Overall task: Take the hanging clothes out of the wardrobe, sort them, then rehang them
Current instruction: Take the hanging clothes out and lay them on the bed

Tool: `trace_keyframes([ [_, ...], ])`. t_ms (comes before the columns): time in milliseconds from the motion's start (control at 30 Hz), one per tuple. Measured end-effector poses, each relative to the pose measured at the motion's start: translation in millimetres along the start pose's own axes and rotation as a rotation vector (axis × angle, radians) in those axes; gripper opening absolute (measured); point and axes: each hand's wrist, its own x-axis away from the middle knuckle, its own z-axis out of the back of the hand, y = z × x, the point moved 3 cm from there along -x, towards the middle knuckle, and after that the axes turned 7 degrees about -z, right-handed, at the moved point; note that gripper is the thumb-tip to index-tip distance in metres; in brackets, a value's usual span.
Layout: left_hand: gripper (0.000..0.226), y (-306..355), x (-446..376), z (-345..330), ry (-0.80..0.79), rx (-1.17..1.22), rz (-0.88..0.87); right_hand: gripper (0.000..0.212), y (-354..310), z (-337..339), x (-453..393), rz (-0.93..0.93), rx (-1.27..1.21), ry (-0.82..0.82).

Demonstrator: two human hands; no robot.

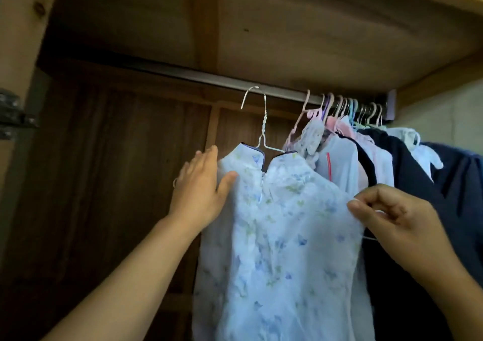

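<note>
Item: right hand [392, 218]. Fingers curled, thumb and forefinger pinching the end of a thin wire at the near shoulder of the floral dress [282, 236]; the wire appears to belong to the dress's hanger.

Item: left hand [201, 186]. Fingers straight and spread, thumb resting on the opposite shoulder of the dress, palm just beside the cloth.

Item: floral dress. Pale blue print, stand collar, held between the two hands on a wire hanger [257, 121].

Handling note (judgement): the hanger hook sits close under the rail [209, 78]; whether it bears on the rail cannot be told. The step appears to be hooking or unhooking this one garment. It is best done by steadying both shoulders evenly, keeping the hook upright, and guiding it squarely past the rail so the thin cloth does not slide off the wire.

Item: other clothes [379, 163]. Beyond the right hand, packed on pastel hangers at the rail's far end; whites, pinks, dark navy.

Item: wardrobe [117, 157]. Dark wooden back panel beyond the left hand, lighter wooden top board above.
</note>
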Motion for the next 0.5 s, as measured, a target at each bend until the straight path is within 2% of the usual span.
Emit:
trace_keyframes([
  [67,0.059,-4.9,22.8,6.4,-0.098,-0.045,0.008,0.019,-4.2,1.2,24.7,-0.014,-0.125,-0.064],
  [133,0.035,-6.3,49.3,18.5,-0.101,0.009,-0.001,0.017,-6.1,2.1,45.5,-0.033,-0.167,-0.111],
  [167,0.031,-7.5,64.4,25.0,-0.095,0.043,0.008,0.011,-5.5,1.2,55.1,-0.042,-0.158,-0.136],
  [267,0.045,-10.0,116.0,41.0,-0.074,0.011,0.063,0.006,8.5,-6.0,84.7,-0.066,-0.074,-0.179],
  [333,0.045,-9.0,154.6,49.7,-0.033,-0.022,0.107,0.013,22.1,-16.6,104.4,-0.073,0.011,-0.184],
  [400,0.044,-8.7,194.9,59.3,-0.022,-0.080,0.155,0.009,26.5,-33.4,125.9,-0.050,0.085,-0.199],
  [500,0.052,-4.5,248.5,82.5,-0.012,-0.155,0.192,0.034,23.2,-55.5,157.3,-0.084,0.037,-0.194],
])
